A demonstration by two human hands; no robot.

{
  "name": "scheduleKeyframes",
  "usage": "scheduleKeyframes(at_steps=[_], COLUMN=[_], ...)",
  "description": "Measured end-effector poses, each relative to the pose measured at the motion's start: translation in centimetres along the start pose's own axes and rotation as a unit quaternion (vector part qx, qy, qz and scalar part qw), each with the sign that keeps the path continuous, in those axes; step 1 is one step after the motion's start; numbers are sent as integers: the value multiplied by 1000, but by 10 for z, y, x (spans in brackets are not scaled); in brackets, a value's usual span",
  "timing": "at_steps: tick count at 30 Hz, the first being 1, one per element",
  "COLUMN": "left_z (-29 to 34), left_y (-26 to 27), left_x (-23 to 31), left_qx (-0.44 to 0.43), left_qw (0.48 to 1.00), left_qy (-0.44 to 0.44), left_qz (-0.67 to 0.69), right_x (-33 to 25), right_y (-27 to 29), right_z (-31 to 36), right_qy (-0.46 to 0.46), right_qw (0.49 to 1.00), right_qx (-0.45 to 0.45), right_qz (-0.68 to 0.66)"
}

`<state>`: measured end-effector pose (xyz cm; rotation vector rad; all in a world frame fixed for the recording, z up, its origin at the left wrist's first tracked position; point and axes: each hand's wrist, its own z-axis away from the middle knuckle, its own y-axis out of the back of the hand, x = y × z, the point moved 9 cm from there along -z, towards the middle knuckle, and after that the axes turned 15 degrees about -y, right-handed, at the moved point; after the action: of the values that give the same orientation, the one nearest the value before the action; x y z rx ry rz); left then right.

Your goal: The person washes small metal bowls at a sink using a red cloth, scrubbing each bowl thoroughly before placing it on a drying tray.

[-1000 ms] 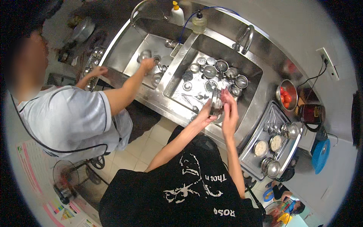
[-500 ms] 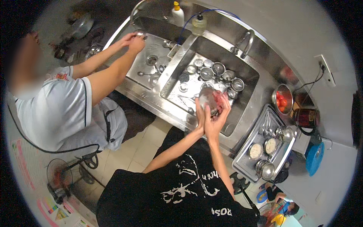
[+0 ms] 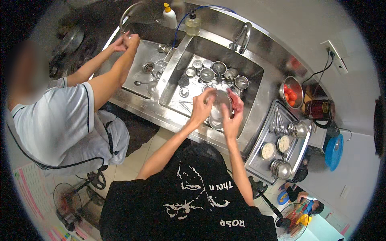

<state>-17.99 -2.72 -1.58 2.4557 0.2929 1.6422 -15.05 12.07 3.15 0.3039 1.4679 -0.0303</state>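
Observation:
My left hand (image 3: 200,107) grips the left rim of a shiny round metal bowl (image 3: 219,105) over the right sink basin. On its other side my right hand (image 3: 234,120) holds the bowl too, fingers curled against it. A crumpled reddish thing, like a mesh scrubber (image 3: 236,103), shows by the right fingers; its exact kind is blurred. Under the hands, part of another round metal piece (image 3: 216,123) shows. Several small metal bowls (image 3: 218,67) lie in the basin (image 3: 257,82) beyond, with a dark scouring pad (image 3: 183,81) to their left.
A co-worker's hands (image 3: 128,41) are at the left basin (image 3: 134,72). A curved faucet (image 3: 244,38) and soap bottles (image 3: 193,25) stand behind. At right are a metal tray (image 3: 257,164) with bowls and whisks, a bowl of tomatoes (image 3: 290,93), and a wall outlet (image 3: 333,56).
My hands were together around the bowl and reddish scrubber; now they are spread to opposite sides of the bowl, which shows more of its face. The whole view has shifted slightly.

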Motion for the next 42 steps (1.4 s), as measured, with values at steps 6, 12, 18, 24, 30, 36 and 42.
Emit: scheduleKeyframes(at_steps=[6,12,18,24,30,36,42], left_z=[78,94,108,109,82,58,78], left_y=[-37,-53,-73,-40,6,21,51], left_x=[-47,-27,-50,-62,-70,-68,-138], left_qx=[200,198,155,56,107,51,257], left_qw=[962,822,640,622,916,950,843], left_qy=[178,365,392,331,277,202,267], left_qz=[47,389,642,707,271,231,389], right_x=[14,13,10,46,70,115,102], right_y=[-11,-7,-44,-65,-65,-68,-51], right_z=[50,26,3,13,46,75,67], right_qy=[-32,-79,-72,-263,-340,-479,-446], right_qw=[993,991,987,938,853,718,753], right_qx=[85,-87,-144,-192,-87,-136,-159], right_qz=[-69,-58,-26,-122,-386,-486,-456])
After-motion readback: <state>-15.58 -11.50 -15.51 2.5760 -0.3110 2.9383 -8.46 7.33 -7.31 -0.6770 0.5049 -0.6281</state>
